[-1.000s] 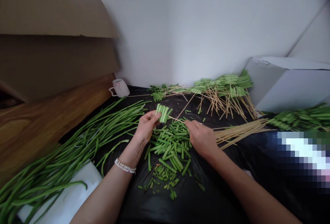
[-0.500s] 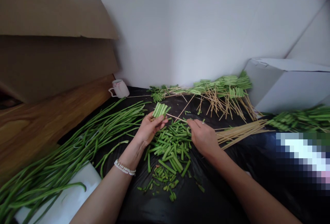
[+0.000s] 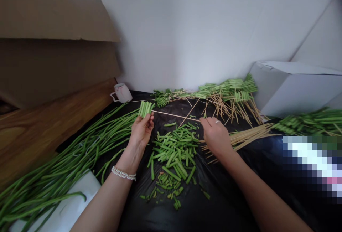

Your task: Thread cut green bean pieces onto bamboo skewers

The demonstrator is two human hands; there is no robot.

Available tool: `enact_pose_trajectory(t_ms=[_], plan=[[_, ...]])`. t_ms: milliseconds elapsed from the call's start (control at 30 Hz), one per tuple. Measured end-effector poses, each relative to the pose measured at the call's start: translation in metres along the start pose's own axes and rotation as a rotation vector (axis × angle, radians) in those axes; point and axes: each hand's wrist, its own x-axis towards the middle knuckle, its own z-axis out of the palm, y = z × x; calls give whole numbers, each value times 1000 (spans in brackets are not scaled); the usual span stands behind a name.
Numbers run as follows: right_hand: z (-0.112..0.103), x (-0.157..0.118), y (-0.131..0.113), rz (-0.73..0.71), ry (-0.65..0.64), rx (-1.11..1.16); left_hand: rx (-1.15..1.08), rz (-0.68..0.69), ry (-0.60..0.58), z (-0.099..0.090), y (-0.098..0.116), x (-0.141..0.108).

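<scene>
My left hand [image 3: 141,131] grips a flat row of cut green bean pieces [image 3: 145,109] threaded on a thin wooden skewer [image 3: 176,114]. The skewer runs right across the gap to my right hand [image 3: 215,136], whose fingertips pinch its far end. Below and between my hands lies a loose heap of cut bean pieces [image 3: 175,157] on a black plastic sheet [image 3: 227,196]. Long uncut green beans [image 3: 80,144] stretch out to the left of my left forearm.
Finished bean skewers [image 3: 227,93] lie in a heap at the back, with more [image 3: 307,125] at the right beside a bundle of bare skewers [image 3: 248,135]. A white mug [image 3: 122,93] stands at the back left, near a wooden surface [image 3: 40,132] and cardboard box [image 3: 53,57].
My left hand has moved left with the bean row, and my right hand has shifted slightly right. More of the skewer now shows between them.
</scene>
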Motion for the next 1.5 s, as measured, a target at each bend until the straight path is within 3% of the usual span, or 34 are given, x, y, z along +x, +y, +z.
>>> enact_pose_trajectory(t_ms=[100,200,267,400,600,1000,1300,1500], plan=[[-1,1,4,90,-15,-36,10,47,-8,2,1,-4],[1,2,9,233,-65,74,84,67,-49,7,-1,-10],[5,4,15,366,-73,291,125,30,-63,9,-2,-13],[16,6,27,695,-52,938,116,-105,-49,9,-3,-12],[23,8,34,956,-19,1344,96,-188,-39,7,-5,-11],[35,5,33,936,-39,1275,127,-218,-88,5,-9,-11],[48,-4,13,883,-77,1143,147,-246,-98,3,-11,-10],[54,-5,29,902,-5,1072,152,-256,-102,2,-12,-9]])
